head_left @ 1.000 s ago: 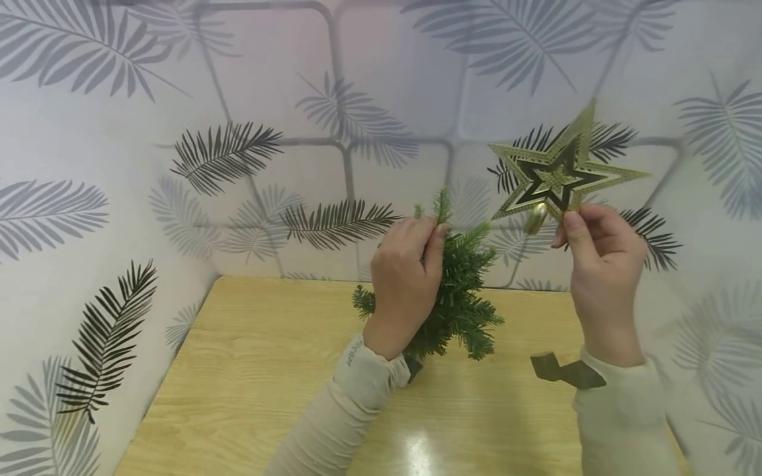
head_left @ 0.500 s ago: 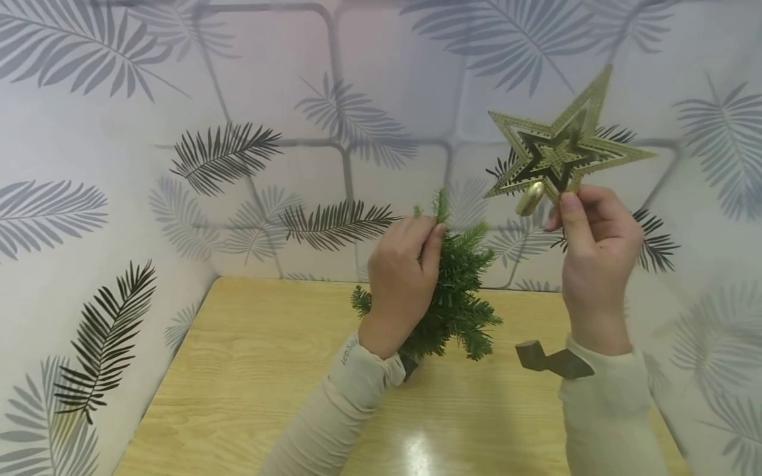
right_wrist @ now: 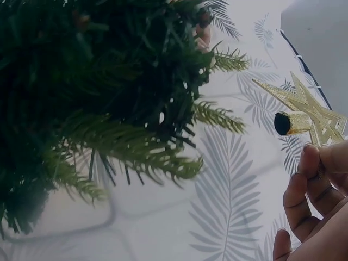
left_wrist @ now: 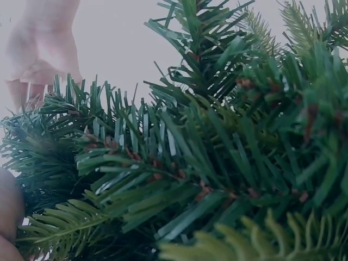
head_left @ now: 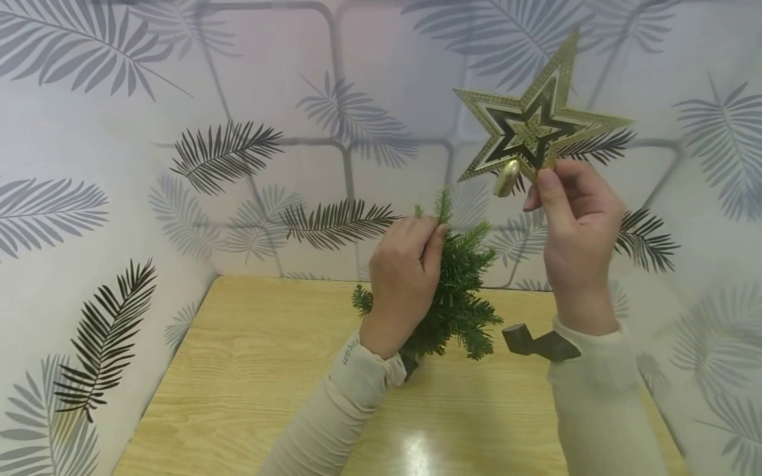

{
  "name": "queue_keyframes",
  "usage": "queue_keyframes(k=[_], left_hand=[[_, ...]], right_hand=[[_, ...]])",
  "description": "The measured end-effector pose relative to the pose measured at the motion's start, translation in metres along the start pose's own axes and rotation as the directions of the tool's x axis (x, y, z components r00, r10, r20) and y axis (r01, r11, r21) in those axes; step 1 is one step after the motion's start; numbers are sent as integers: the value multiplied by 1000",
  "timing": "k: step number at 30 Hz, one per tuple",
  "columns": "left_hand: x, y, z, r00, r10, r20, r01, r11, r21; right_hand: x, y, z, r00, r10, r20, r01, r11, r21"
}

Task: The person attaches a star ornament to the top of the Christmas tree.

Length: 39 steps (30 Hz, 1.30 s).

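Observation:
A small artificial Christmas tree (head_left: 461,297) stands on the table, its green branches filling much of both wrist views. My left hand (head_left: 405,271) grips it near the top, and a light green tip pokes up above the fingers. Up and to the right of the tree, my right hand (head_left: 583,225) pinches a gold star tree topper (head_left: 532,129) by a lower point between thumb and fingers. The topper's short gold tube faces the tree in the right wrist view, where its dark hollow end (right_wrist: 282,124) shows.
The light wooden table (head_left: 238,370) reaches back to walls (head_left: 107,132) printed with grey and black leaves. A dark angular piece (head_left: 542,344) sticks out from the right sleeve cuff (head_left: 595,350).
My right hand has raised the star topper and, in the last half second, brought it leftward toward the tree. My left hand keeps its grip near the tree's top.

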<state>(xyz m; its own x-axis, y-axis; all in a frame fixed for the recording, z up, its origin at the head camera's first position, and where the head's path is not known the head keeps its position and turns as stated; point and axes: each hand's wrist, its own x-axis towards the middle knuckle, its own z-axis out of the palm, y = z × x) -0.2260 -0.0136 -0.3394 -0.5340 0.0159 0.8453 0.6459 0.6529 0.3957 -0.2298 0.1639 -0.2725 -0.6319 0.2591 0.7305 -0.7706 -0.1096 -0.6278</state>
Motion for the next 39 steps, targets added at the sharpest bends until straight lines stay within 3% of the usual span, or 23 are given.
queue_keyframes(k=[24,39], left_hand=[[0,-1,1,1000,5,-13,-5,1000,2],[-1,-1,1,1000,4,-9,-4,1000,7]], right_hand=[[8,5,34,997,-16,79,16,1000,1],[3,9,46,986,-49,162,65,994,-91]])
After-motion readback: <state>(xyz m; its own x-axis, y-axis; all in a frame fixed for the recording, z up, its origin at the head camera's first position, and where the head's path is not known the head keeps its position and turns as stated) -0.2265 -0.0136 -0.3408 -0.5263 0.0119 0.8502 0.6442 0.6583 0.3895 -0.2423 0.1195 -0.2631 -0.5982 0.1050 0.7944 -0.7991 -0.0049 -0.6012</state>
